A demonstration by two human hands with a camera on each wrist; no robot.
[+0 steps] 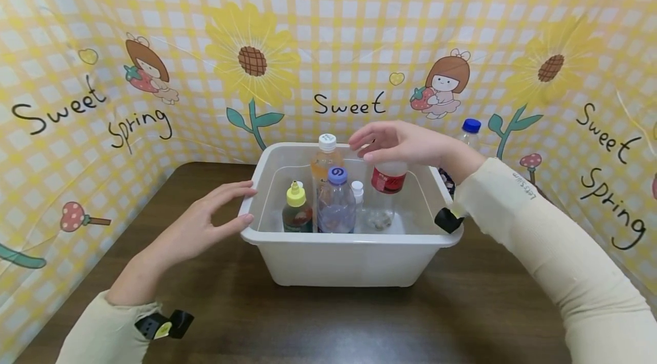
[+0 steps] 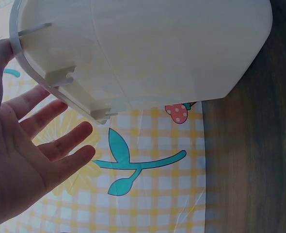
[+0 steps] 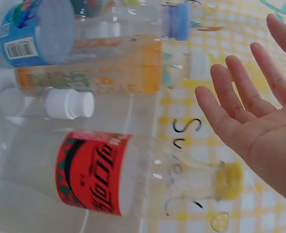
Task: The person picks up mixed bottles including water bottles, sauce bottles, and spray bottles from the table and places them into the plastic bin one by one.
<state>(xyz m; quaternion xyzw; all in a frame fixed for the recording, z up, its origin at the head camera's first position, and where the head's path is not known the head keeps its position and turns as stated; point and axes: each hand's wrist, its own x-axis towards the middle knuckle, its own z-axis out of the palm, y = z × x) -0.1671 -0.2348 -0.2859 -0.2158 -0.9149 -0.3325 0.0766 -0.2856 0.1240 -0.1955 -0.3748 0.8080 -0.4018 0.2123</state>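
A white plastic bin stands on the table with several bottles upright inside. My left hand rests thumb and fingertips at its left rim, fingers loosely spread. Over the bin's right half hovers my right hand, holding nothing, its fingers relaxed. Below it stands a clear cola bottle with a red label and a yellow cap, the cap hidden by the hand in the head view. Left of that are a small white bottle, a purple-capped bottle, an orange drink bottle and a yellow-capped squeeze bottle.
Outside the bin at right, a blue-capped bottle stands partly hidden behind my right forearm. The dark wooden table surrounds the bin. A yellow checked cloth hangs behind and at both sides.
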